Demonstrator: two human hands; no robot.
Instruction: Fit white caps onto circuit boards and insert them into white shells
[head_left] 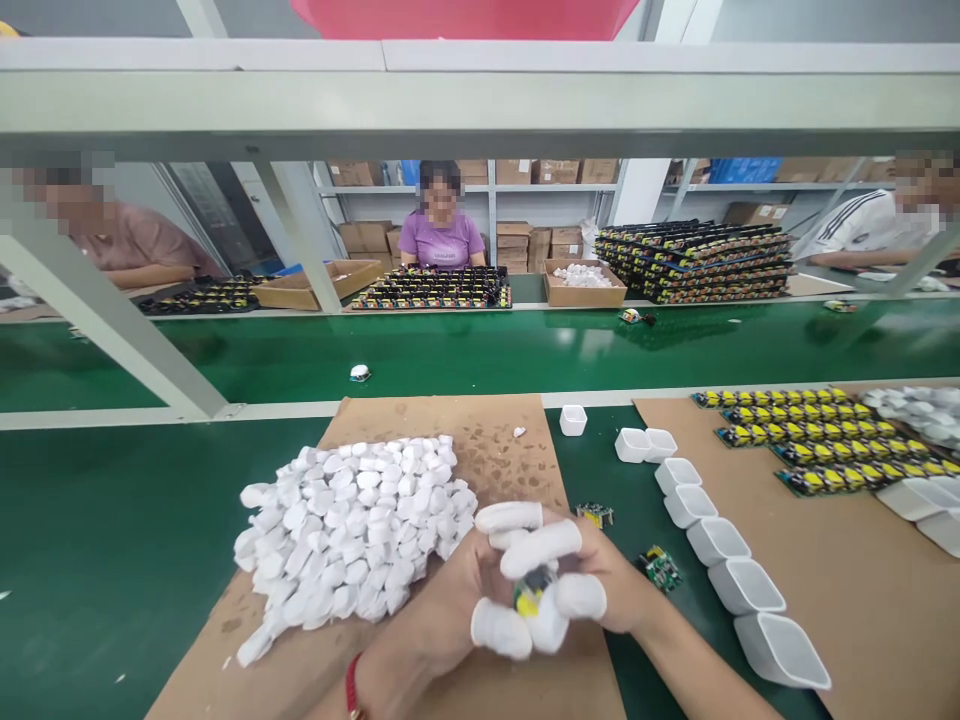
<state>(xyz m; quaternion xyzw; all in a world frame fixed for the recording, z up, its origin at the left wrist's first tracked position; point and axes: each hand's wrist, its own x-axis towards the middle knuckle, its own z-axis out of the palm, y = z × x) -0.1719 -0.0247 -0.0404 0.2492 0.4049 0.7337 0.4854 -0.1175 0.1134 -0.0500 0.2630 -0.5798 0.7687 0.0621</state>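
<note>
My left hand (469, 580) and my right hand (607, 570) meet low in the middle of the view, with white covers on several fingertips. Both are closed around a small circuit board (528, 598) with a yellow part, which the fingers partly hide. A white piece (550, 622) sits against the board between my fingers; its exact shape is blurred. Left of my hands, a large heap of small white soft-looking pieces (360, 520) lies on brown cardboard (495, 430). Two loose circuit boards lie near my right hand, one green board (660, 568) and one with yellow (595, 514).
White plastic cups (746, 585) form a row on the right. Behind them lie rows of yellow-topped boards (832, 430). A green conveyor belt (465, 350) crosses ahead, carrying a white-topped board (360, 373). A metal frame beam (480, 100) spans above. Three people sit across the belt.
</note>
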